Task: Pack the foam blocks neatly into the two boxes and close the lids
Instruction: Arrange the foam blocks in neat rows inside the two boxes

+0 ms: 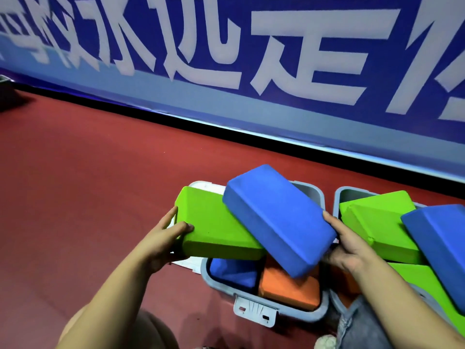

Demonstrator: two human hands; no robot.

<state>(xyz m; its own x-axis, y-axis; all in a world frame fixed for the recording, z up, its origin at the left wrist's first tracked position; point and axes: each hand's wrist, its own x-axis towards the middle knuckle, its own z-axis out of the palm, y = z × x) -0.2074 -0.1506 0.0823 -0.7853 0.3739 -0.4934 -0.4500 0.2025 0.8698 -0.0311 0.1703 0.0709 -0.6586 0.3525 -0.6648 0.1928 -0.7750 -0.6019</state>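
Now our left hand (166,238) clasps the green block (214,225) by its near-left end, our right hand (349,245) cups the blue block (276,222) at its near-right end, both long axes slanting over the left box (254,306).

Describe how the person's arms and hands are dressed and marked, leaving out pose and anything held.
Both forearms are bare, with no sleeves in view. The left hand and right hand wear no gloves. No rings, watch, bracelets or other markings show on either wrist or on the fingers that are visible. Near the right arm, a patch of blue denim fabric shows at the bottom of the picture.
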